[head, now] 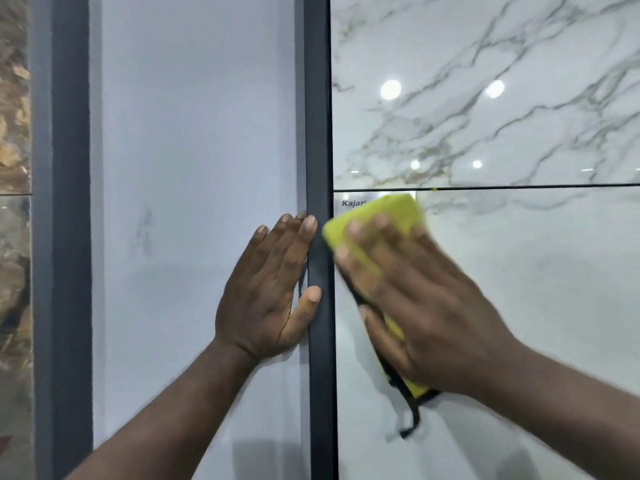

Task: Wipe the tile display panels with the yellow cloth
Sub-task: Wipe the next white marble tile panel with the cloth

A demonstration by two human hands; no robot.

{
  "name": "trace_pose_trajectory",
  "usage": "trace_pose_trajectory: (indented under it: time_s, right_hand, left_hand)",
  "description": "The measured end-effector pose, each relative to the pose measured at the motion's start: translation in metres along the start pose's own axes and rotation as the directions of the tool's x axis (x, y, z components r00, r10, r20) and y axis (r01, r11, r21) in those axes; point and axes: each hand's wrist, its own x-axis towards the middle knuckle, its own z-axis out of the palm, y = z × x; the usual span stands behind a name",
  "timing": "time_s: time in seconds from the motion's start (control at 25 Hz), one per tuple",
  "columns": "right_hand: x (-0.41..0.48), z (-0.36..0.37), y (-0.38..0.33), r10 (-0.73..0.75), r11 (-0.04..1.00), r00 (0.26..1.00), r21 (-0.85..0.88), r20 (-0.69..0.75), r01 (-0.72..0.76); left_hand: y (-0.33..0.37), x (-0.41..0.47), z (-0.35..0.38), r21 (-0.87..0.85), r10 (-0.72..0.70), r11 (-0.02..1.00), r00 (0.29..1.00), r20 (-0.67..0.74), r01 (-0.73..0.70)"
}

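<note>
Head view: right hand [415,299] presses yellow cloth [374,230] flat on marble tile panel [519,289], mid-wipe; left hand [270,292] open, empty, bracing frame [320,133]. Remaining panels unclear.

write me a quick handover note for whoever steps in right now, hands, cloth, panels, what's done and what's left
Left hand: open, flat against the plain pale panel, fingertips and thumb on the dark frame strip; it holds nothing.
Right hand: pressing the yellow cloth flat on the lower marble panel, just below the seam and beside the frame strip. It is blurred, mid-wipe.
Cloth: has a dark edge and a strap hanging under the hand.
Done: cannot tell which panels are already wiped.
Left: finish the lower marble panel; faint smudges show on the plain pale panel, so that likely needs a pass. The upper marble panel and the brown panel at far left are unconfirmed.
</note>
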Motion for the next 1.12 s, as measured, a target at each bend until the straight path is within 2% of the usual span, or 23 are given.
trace_pose_trajectory:
  time_s: [0.08, 0.12, 0.2, 0.24, 0.28, 0.32, 0.44, 0.48, 0.52, 0.56, 0.6, 0.64, 0.68, 0.76, 0.8, 0.84, 0.88, 0.92, 0.96, 1.0, 1.04, 1.12]
  right_hand:
    - [0.000, -0.004, -0.001, -0.162, 0.986, 0.985, -0.028, 0.058, 0.164]
    - [0.003, -0.008, 0.005, -0.141, 0.989, 0.989, -0.039, 0.047, 0.143]
    - [0.009, -0.012, 0.012, 0.054, 0.998, 0.998, -0.041, -0.021, -0.054]
    - [0.008, -0.010, 0.009, 0.177, 0.983, 0.983, -0.035, -0.044, -0.179]
    - [0.005, -0.006, 0.001, 0.241, 0.969, 0.970, -0.050, -0.043, -0.243]
    - [0.001, -0.002, -0.009, 0.211, 0.974, 0.977, -0.085, -0.010, -0.211]
    - [-0.007, -0.010, -0.008, -0.100, 0.979, 0.981, -0.161, 0.168, 0.128]
    - [-0.003, -0.014, 0.000, -0.089, 0.976, 0.983, -0.184, 0.162, 0.119]
    - [0.000, -0.014, 0.006, 0.018, 0.982, 0.995, -0.191, 0.100, 0.002]
    - [0.002, -0.012, 0.004, 0.197, 0.970, 0.980, -0.151, 0.016, -0.192]
    - [0.003, -0.008, -0.004, 0.384, 0.918, 0.922, -0.086, -0.043, -0.386]
    - [0.001, -0.001, -0.017, 0.475, 0.877, 0.878, -0.053, -0.061, -0.478]
    - [-0.004, 0.006, -0.029, 0.437, 0.895, 0.898, -0.073, -0.042, -0.439]
    - [-0.014, 0.005, -0.034, 0.140, 0.980, 0.985, -0.154, 0.101, -0.124]
    - [-0.014, -0.004, -0.024, 0.016, 0.980, 0.988, -0.197, 0.155, 0.016]
    - [-0.009, -0.011, -0.012, -0.002, 0.969, 0.987, -0.242, 0.161, 0.041]
    - [-0.005, -0.013, 0.000, 0.078, 0.963, 0.990, -0.265, 0.113, -0.046]
    - [0.001, -0.012, 0.003, 0.248, 0.946, 0.968, -0.226, 0.041, -0.233]
    - [0.006, -0.008, -0.002, 0.437, 0.889, 0.899, -0.143, -0.017, -0.435]
    - [0.006, -0.003, -0.012, 0.519, 0.850, 0.854, -0.093, -0.033, -0.519]
    - [0.002, 0.002, -0.021, 0.471, 0.877, 0.882, -0.098, -0.020, -0.470]
    - [-0.016, 0.000, -0.026, 0.143, 0.979, 0.982, -0.161, 0.122, -0.123]
  left_hand:
    - [-0.001, 0.000, 0.001, -0.004, -0.001, 1.000, 1.000, 0.019, 0.001]
    - [-0.002, -0.001, 0.001, 0.000, 0.003, 1.000, 1.000, 0.031, -0.003]
    - [-0.003, -0.003, 0.001, 0.014, 0.010, 1.000, 0.999, 0.049, -0.010]
    - [-0.004, -0.003, 0.001, 0.016, 0.014, 1.000, 0.998, 0.056, -0.015]
    - [-0.004, -0.002, 0.001, 0.017, 0.019, 1.000, 0.998, 0.061, -0.020]
    - [-0.004, -0.002, 0.002, 0.021, 0.021, 1.000, 0.998, 0.061, -0.022]
    - [-0.004, -0.002, 0.003, 0.036, 0.017, 0.999, 0.999, 0.047, -0.019]
    - [-0.005, -0.002, 0.004, 0.037, 0.021, 0.999, 0.999, 0.046, -0.023]
    - [-0.006, -0.002, 0.005, 0.040, 0.024, 0.999, 0.998, 0.049, -0.026]
    - [-0.005, -0.002, 0.005, 0.044, 0.022, 0.999, 0.998, 0.053, -0.024]
    - [-0.005, -0.003, 0.004, 0.046, 0.018, 0.999, 0.998, 0.057, -0.020]
    - [-0.004, -0.003, 0.004, 0.047, 0.015, 0.999, 0.998, 0.058, -0.018]
    - [-0.003, -0.003, 0.004, 0.047, 0.015, 0.999, 0.998, 0.056, -0.018]
    - [-0.003, -0.001, 0.005, 0.051, 0.017, 0.999, 0.999, 0.051, -0.019]
    - [-0.003, -0.001, 0.005, 0.056, 0.017, 0.998, 0.999, 0.045, -0.020]
    - [-0.003, -0.002, 0.005, 0.058, 0.016, 0.998, 0.999, 0.035, -0.018]
    - [-0.003, -0.002, 0.005, 0.057, 0.016, 0.998, 0.999, 0.027, -0.018]
    - [-0.004, -0.002, 0.006, 0.054, 0.016, 0.998, 1.000, 0.027, -0.017]
    - [-0.004, -0.002, 0.007, 0.050, 0.014, 0.999, 0.999, 0.033, -0.015]
    - [-0.003, -0.003, 0.006, 0.048, 0.014, 0.999, 0.999, 0.035, -0.015]
    - [-0.003, -0.003, 0.006, 0.044, 0.015, 0.999, 0.999, 0.032, -0.016]
    - [-0.003, -0.002, 0.005, 0.035, 0.015, 0.999, 0.999, 0.028, -0.016]
